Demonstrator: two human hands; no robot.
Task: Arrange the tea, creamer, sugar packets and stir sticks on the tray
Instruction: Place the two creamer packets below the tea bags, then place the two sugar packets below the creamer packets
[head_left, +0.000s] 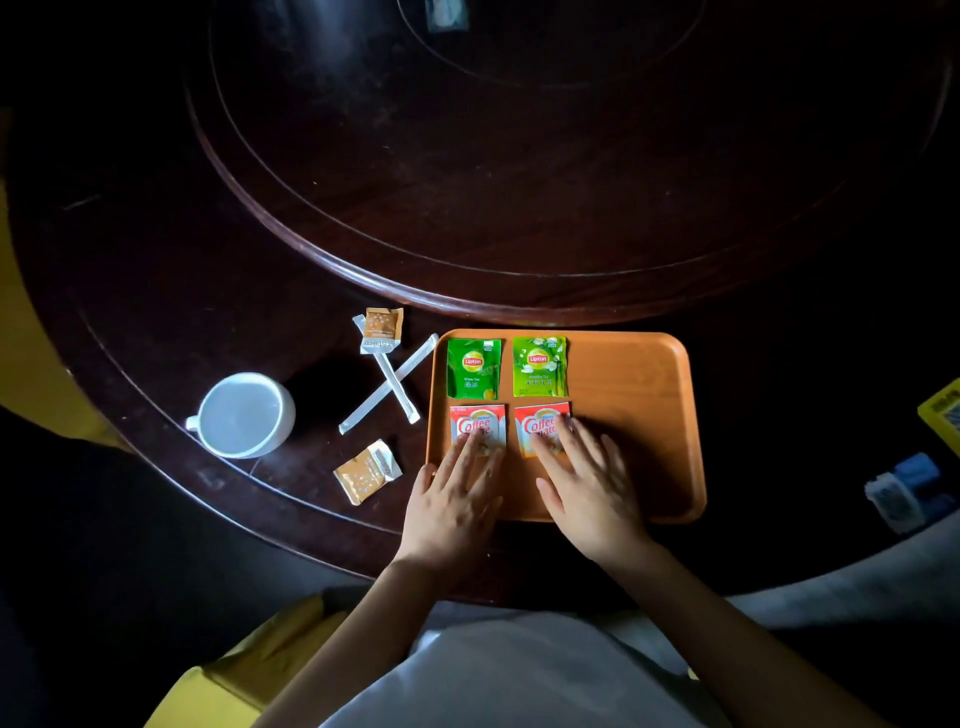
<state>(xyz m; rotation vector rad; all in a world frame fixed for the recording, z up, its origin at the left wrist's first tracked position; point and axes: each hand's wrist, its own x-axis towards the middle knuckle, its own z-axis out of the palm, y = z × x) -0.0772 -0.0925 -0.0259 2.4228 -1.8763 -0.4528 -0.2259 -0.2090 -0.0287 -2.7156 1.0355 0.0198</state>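
Both hands lie flat, fingers spread: left hand (451, 499) pressing one Coffee-mate creamer packet (478, 427), right hand (584, 480) the other (540, 427); sliding either could nudge the Lipton tea bags (474, 368) beside the orange tray's (644, 415) far edge.

left hand (451, 512) bare | right hand (589, 496) bare | forearms unsleeved | white top
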